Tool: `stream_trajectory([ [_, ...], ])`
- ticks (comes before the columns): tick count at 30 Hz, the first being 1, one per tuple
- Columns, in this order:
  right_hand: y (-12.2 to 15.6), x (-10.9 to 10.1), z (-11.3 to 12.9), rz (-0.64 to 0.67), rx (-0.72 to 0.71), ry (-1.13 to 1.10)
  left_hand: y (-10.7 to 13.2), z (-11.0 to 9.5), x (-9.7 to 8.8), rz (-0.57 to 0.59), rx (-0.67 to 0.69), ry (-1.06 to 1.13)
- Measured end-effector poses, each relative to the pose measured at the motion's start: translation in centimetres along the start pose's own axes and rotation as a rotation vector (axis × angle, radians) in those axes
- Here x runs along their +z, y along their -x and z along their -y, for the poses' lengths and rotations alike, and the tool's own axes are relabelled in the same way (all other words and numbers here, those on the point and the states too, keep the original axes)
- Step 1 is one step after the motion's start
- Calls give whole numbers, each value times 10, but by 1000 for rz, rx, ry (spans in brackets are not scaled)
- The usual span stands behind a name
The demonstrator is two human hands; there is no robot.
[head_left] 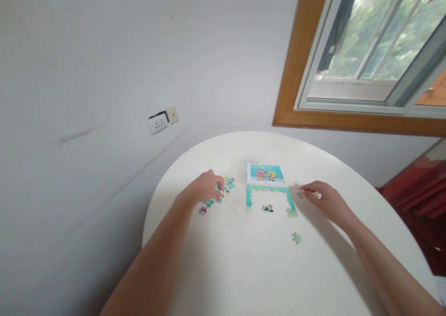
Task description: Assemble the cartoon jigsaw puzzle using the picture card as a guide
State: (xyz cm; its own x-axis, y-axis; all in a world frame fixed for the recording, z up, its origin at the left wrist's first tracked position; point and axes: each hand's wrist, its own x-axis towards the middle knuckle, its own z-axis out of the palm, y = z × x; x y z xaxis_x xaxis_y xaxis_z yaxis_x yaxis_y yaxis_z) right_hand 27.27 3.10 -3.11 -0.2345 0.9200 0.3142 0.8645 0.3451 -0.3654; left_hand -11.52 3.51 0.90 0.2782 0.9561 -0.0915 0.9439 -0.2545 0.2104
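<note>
My left hand (206, 187) is over a loose pile of colourful jigsaw puzzle pieces (228, 183), its fingers pinched on a small puzzle piece at the tips. Some of the pile is hidden beneath it. Thumb and fingers of my right hand (323, 198) are pinched at a pale green puzzle piece (300, 194), right of the partly built puzzle (249, 200). That puzzle shows a teal border on the top and both sides. Inside it lies a small joined cluster (267, 208). Another green puzzle piece (296, 238) lies by itself nearer me.
A picture sheet with cartoon figures (266, 173) lies just beyond the border. Everything rests on a round white table (223, 269) against a pale wall (209, 51). A wall socket (158, 123) and a wood-framed window (362, 116) are behind.
</note>
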Motion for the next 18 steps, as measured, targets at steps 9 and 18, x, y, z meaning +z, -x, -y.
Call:
stream_trajectory([
  [9,1,-2,3,-6,-14,-22,-5,-11,-1,-81,110,54],
  [18,1,-4,5,21,-12,-37,-1,-19,-3,-138,169,81],
])
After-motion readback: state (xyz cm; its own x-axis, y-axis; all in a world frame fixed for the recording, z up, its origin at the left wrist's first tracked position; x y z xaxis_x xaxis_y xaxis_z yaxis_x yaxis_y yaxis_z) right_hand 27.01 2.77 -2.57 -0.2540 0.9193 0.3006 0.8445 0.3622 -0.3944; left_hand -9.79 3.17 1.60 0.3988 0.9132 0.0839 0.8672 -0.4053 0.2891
